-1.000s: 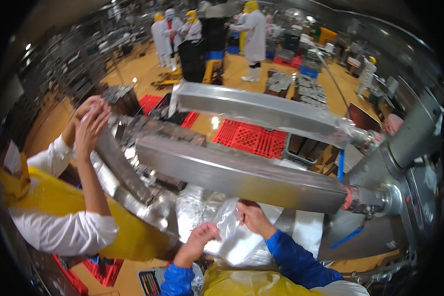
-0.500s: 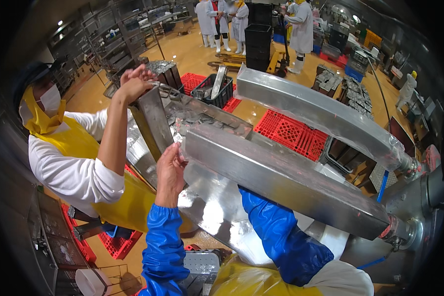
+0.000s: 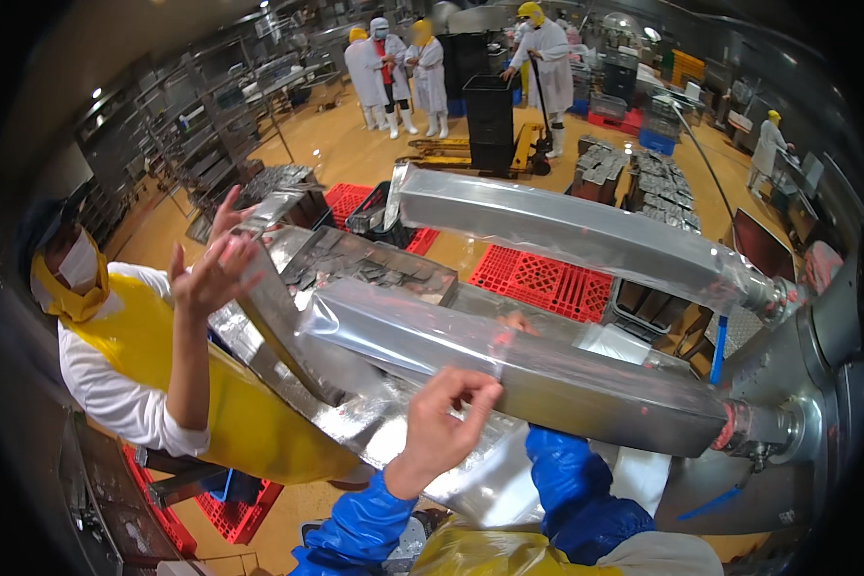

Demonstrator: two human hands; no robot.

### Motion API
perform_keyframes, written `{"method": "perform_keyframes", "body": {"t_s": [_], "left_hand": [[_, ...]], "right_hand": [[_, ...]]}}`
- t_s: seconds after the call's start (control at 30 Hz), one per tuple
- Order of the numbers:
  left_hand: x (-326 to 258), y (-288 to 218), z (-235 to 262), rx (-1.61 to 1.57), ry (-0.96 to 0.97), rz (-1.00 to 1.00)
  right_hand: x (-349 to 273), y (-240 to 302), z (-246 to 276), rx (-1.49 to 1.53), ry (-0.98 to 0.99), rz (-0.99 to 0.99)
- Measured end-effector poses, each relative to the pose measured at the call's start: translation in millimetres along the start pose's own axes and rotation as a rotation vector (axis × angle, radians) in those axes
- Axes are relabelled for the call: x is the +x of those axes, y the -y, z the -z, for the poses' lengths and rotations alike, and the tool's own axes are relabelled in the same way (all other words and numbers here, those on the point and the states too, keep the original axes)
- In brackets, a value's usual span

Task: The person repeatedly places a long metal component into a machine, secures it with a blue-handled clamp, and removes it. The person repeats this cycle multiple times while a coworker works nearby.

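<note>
A long square metal tube (image 3: 605, 394) runs across in front of me, fixed to a machine at the right. Clear plastic film (image 3: 403, 331) sleeves its left part, ending in a bunched edge near the middle. At that edge my left hand (image 3: 442, 422) is closed, thumb and forefinger pinching the film on the near side. My right hand (image 3: 519, 324) reaches under the tube; only some blurred fingers show beyond its far side, and their grip is hidden. Past the tube's free end, a long metal mould (image 3: 288, 326) leans beside a co-worker's raised, spread hands (image 3: 216, 264).
A second film-covered tube (image 3: 566, 221) lies parallel behind. Below are a shiny metal table (image 3: 374, 422) and a tray of flat metal pieces (image 3: 422, 278). Red pallets (image 3: 538, 281) lie on the floor. The co-worker in a yellow apron (image 3: 250, 422) stands close on the left; others stand farther back.
My left hand has moved right from the tube's free end to its middle, drawing the film along. My right fingers now show beyond the tube. The co-worker's hands have come off the mould's top.
</note>
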State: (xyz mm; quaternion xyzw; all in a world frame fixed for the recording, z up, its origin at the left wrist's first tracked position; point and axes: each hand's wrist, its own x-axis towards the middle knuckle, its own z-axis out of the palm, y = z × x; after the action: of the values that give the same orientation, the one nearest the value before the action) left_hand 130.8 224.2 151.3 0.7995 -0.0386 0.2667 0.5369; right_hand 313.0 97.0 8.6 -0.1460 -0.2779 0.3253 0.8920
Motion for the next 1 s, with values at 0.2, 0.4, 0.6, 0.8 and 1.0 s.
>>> {"method": "perform_keyframes", "body": {"t_s": [0.2,0.4,0.6,0.8,1.0], "left_hand": [[-28.5,-62.4,-98.3,-0.128,0.188,-0.067],[-56.6,-100.7,-171.7,-0.199,0.157,-0.119],[-82.7,-140.1,-242.0,-0.215,0.158,-0.118],[-119.3,-166.8,-316.2,-0.27,0.156,-0.193],[-121.5,-168.3,-308.0,-0.226,0.28,-0.132]], "right_hand": [[-116.5,67.7,66.7,-0.155,0.1,0.325],[-303.4,58.6,9.7,-0.237,-0.846,-0.02],[-491.3,51.0,-51.1,-0.423,-1.064,-0.216],[-563.9,71.6,-72.7,-0.654,-1.117,-0.318],[-549.7,93.7,-57.2,-0.814,-0.987,-0.245]]}}
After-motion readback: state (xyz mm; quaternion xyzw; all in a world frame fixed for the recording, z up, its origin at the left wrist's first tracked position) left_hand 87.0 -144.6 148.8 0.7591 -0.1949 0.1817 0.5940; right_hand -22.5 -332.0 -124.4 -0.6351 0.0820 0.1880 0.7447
